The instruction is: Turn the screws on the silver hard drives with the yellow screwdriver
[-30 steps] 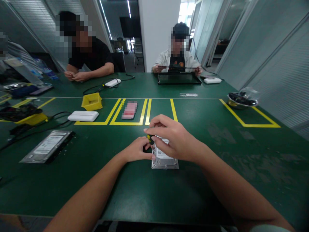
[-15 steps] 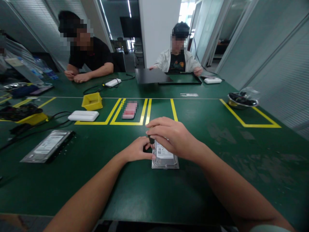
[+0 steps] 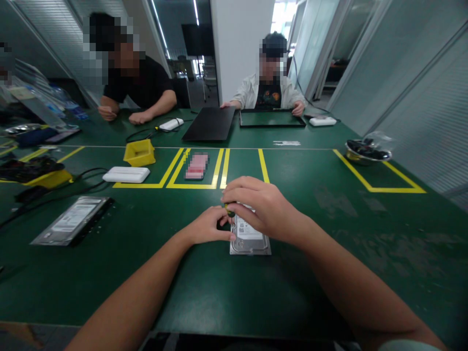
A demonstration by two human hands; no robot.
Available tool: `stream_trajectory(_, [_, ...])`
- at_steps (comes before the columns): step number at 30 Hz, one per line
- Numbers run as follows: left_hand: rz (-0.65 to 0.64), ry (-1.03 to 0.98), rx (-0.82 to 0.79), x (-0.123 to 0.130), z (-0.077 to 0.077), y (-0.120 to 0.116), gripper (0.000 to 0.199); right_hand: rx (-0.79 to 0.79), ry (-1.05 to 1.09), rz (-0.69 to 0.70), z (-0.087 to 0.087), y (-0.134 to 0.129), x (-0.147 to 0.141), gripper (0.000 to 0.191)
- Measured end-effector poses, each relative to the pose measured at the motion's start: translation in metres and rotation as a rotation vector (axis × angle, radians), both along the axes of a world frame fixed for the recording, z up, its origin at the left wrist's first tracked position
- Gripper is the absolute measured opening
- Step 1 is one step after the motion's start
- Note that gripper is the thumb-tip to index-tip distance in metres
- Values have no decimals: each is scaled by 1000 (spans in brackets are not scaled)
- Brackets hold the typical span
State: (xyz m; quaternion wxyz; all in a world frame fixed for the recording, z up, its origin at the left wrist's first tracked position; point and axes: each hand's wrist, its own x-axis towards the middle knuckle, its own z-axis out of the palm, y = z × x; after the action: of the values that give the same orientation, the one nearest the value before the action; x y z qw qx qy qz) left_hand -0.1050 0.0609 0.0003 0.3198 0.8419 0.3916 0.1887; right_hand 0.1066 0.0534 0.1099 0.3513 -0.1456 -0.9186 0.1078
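A silver hard drive point(image 3: 250, 245) with a white label lies flat on the green table in front of me. My left hand point(image 3: 207, 225) grips its left edge, the thumb resting near the lower left side and the fingers farther up. Over the drive's upper part, my right hand point(image 3: 258, 202) has its fingers closed round the short yellow-and-black handle of a screwdriver point(image 3: 230, 210). The screwdriver stands upright above the drive's left edge. Its tip is hidden near my left fingers, and my right hand covers the drive's far end.
Another hard drive point(image 3: 75, 220) lies at left, with small bits beside it. Beyond are a white box point(image 3: 126, 175), a yellow bin point(image 3: 139, 153), a pink phone-like item point(image 3: 197, 166) and a metal bowl point(image 3: 368, 152) of dark parts. Two people sit opposite, one holding a black panel point(image 3: 210, 124).
The screwdriver handle has turned in my right hand, now showing yellow. My left hand and the drive stay put. Across the table, a person has lowered the black panel to the left.
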Motion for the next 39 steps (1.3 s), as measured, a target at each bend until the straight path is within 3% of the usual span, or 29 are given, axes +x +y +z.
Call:
stream_trajectory(4, [-2,-5,6,0,-3,0,46,15,-3,-46,3,-2,0,14])
stream_trajectory(12, [-17,-9,-4,-1,-4,2,46,-30,49,36,-2,-3,1,23])
stream_trajectory(19, [17,8,9,0,-4,0,47,25,-29,-76,4,-3,0,12])
stream_trajectory(27, [6,18,1,0,-4,1,48,4,55,15,-2,-3,1,21])
stream_trajectory(34, [20,8,10,0,-4,1,49,28,-34,-80,4,-3,0,11])
stream_trajectory(39, [-4,-13,-12,0,-1,0,46,-19,51,-2,2,-5,1,19])
